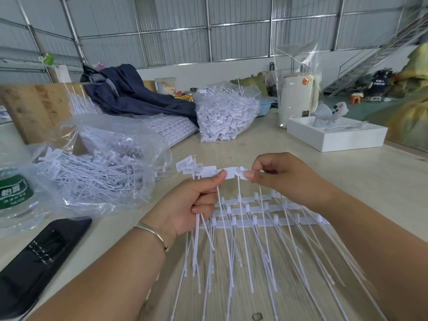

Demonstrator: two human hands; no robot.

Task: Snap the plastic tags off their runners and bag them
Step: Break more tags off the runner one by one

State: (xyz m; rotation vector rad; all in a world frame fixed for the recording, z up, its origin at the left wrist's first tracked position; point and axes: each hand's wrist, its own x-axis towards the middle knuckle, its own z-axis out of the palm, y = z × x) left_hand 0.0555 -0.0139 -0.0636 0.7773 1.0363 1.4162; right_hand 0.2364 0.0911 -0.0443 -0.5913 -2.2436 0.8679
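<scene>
Both hands [196, 200] [278, 174] pinch the tag strip [228, 173] above the table [347, 172].

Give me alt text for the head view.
Both hands, left hand and right hand, pinch a strip of white plastic tags above more runners on the table. An open bag of loose tags lies left.

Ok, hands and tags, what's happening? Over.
Left hand holds loose tags, thumb on the tag strip. Right hand pinches the strip. Open bag left. Nothing in the way.
</scene>
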